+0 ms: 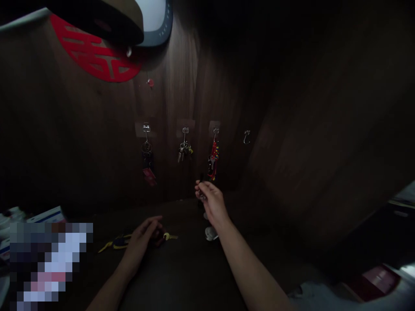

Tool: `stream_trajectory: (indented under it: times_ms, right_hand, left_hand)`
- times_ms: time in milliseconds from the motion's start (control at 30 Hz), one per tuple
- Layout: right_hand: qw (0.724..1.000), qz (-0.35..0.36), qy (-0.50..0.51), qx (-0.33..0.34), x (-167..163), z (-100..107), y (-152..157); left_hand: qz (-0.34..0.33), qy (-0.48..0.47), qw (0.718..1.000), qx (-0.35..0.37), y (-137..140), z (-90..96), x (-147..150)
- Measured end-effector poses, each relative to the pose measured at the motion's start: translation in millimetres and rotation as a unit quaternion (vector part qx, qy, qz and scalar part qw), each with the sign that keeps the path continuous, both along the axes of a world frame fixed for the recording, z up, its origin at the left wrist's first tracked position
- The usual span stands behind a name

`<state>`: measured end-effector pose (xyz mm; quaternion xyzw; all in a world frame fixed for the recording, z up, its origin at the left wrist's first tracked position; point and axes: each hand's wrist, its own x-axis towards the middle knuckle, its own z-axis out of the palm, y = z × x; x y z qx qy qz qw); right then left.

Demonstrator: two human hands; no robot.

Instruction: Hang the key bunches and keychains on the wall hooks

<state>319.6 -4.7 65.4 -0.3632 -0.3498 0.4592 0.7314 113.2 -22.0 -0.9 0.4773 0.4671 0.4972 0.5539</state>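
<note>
My right hand [211,199] is raised in front of the wooden panel, thumb and fingers pinched on a small dark thing with shiny metal [202,196]. Its kind is too dim to make out. Just above that hand, a red beaded key bunch [213,160] hangs from a hook. Low on the left, my left hand [145,234] hovers over or rests on the dark surface, index finger stretched and the others loosely curved. Beside its fingertips lie a yellow-headed key [167,236] and something dark red, partly hidden. Yellow-and-dark pliers-like handles [118,242] show behind the wrist.
More keys [184,151] and a key ring with a red tag [149,175] hang on hooks. A bare hook [247,137] is at right. White pieces [211,233] lie below my right hand. Caps [155,26] hang above; boxes [48,216] stand left.
</note>
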Motion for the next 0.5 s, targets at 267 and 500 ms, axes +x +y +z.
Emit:
stream_trajectory:
  times_ms: [267, 500]
  right_hand:
    - [0.994, -0.073, -0.015, 0.077, 42.4, 63.6, 24.2]
    - [0.994, -0.064, -0.013, 0.083, 54.1, 81.4, 41.8]
  left_hand:
    - [-0.023, 0.018, 1.0, -0.008, -1.5, 4.8, 3.4]
    - [-0.022, 0.019, 1.0, -0.002, 2.0, 1.4, 2.8]
